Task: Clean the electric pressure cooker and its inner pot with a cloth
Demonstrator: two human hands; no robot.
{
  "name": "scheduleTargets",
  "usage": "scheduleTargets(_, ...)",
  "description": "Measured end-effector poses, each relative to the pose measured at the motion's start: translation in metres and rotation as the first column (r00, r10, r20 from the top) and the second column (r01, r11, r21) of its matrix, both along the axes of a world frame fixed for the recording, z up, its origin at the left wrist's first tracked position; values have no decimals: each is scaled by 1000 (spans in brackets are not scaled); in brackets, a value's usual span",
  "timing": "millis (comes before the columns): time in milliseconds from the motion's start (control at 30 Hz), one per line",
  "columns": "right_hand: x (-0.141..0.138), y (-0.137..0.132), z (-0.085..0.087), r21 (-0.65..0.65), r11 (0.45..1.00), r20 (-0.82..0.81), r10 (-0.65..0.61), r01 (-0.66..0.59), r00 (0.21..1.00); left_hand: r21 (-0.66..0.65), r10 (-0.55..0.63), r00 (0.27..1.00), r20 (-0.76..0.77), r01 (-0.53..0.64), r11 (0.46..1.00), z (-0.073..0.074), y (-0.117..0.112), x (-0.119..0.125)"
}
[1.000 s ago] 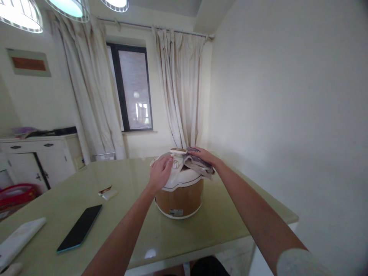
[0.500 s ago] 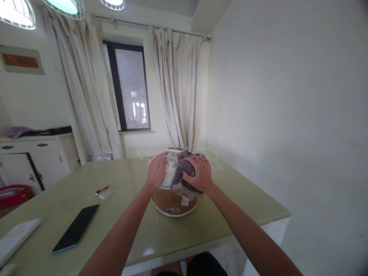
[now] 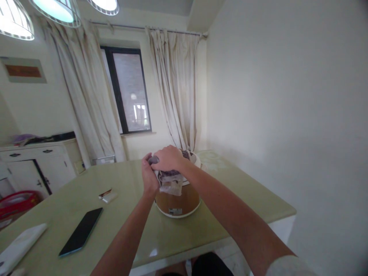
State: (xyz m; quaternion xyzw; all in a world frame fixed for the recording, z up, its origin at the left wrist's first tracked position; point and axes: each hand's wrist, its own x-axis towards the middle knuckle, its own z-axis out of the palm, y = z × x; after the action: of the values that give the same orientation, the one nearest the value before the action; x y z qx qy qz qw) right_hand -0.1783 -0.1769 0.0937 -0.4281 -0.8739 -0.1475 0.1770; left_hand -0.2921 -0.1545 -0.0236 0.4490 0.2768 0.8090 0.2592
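A round rice cooker [image 3: 178, 201] with a brown body and a white lid stands on the pale green table [image 3: 235, 214], near its right end. My right hand [image 3: 168, 158] lies closed over a grey cloth [image 3: 169, 179] pressed on the front left of the lid. My left hand [image 3: 148, 177] is against the cooker's left side, its fingers curled up to the lid's rim just under the right hand; whether it grips the rim is hidden.
On the table to the left lie a black phone [image 3: 81, 231], a small white packet [image 3: 107, 195] and a white flat object [image 3: 21, 245]. A white cabinet [image 3: 37, 165] and a red basket [image 3: 15, 201] stand at the left. A bare wall runs along the right.
My right hand has swept the cloth from the lid's right side, over its front, to the left. My left hand has slid down from the lid top to the cooker's left side.
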Motion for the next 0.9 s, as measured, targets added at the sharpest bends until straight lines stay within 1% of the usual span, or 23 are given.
scheduleTargets(33,2,-4,-7,72,995,15,72,-72,997,24,31,999,14,-32,999,-1,-2,0)
scheduleTargets(100,12,-14,-24,193,956,13,222,-221,975,73,66,997,31,-68,995,-1,-6,-2)
scheduleTargets(167,25,-24,-42,260,906,-9,348,-334,937,92,13,999,47,-17,996,-1,-8,-4)
scheduleTargets(233,41,-31,-57,291,856,1,446,-427,895,84,-61,996,72,54,995,0,-8,-7)
scheduleTargets(300,60,-35,-71,321,816,7,506,-481,863,61,-72,995,69,68,996,1,-7,-10)
scheduleTargets(333,70,-35,-78,339,810,-14,513,-478,858,44,-54,997,48,52,998,1,-6,-11)
scheduleTargets(367,82,-35,-83,361,818,-58,499,-448,865,27,-29,1000,10,29,999,0,-5,-12)
scheduleTargets(400,93,-33,-88,381,842,-129,458,-383,880,13,-1,999,-40,2,1000,0,-4,-11)
scheduleTargets(467,113,-27,-94,380,907,-319,312,-181,895,12,49,984,-169,-47,999,-1,-6,-9)
scheduleTargets(500,120,-24,-94,349,934,-407,227,-79,885,31,76,968,-240,-71,997,-2,-8,-7)
scheduleTargets(533,125,-20,-93,307,952,-470,152,-1,870,63,109,946,-305,-94,994,-2,-10,-6)
scheduleTargets(567,126,-18,-91,264,964,-501,102,40,860,103,143,922,-361,-113,988,-2,-13,-4)
scheduleTargets(600,124,-16,-88,232,972,-499,85,39,862,145,175,896,-407,-126,981,-2,-16,-2)
scheduleTargets(633,119,-15,-83,218,976,-474,97,10,875,187,207,872,-443,-136,973,-2,-18,-1)
scheduleTargets(700,102,-15,-69,217,976,-407,120,-32,906,262,272,832,-483,-159,952,-3,-22,1)
scheduleTargets(733,91,-15,-60,215,976,-378,106,-24,920,296,305,816,-491,-173,939,-3,-24,2)
scheduleTargets(800,68,-15,-39,170,984,-321,-2,60,947,361,371,792,-485,-205,910,-4,-26,3)
scheduleTargets(867,46,-13,-19,78,988,-220,-115,135,969,417,422,786,-451,-232,879,-3,-26,4)
scheduleTargets(900,35,-11,-11,37,988,-163,-141,149,976,441,443,789,-425,-247,863,-3,-25,5)
